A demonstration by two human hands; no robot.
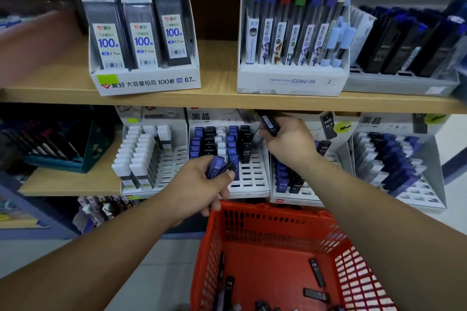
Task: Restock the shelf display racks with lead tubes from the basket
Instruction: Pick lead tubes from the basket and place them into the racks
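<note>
Nearest, low and to the right: a red basket (278,232) with several black lead tubes (316,272) loose on its floor, apart from one another. Just beyond its far rim, to the left: the left hand (199,184), clenched round a small bundle of blue and black tubes (217,167), in front of the middle display rack (252,182). Farther and to the right: the right hand (288,145), pinching a single black tube (270,124), tilted, raised just under the edge of the upper shelf (222,100), above where the middle display rack meets the next rack (309,193) on its right. In the middle display rack: rows of blue, black and white tubes at the back, bare slots at the near end. To its left: a rack of white-capped tubes (141,159); at far right: another rack of blue and white tubes (394,166). Farthest, on the upper shelf: a box of 100-lead packs (144,81), a white box of tall tubes with coloured caps (290,81), a grey tray of dark packs (399,82).
</note>
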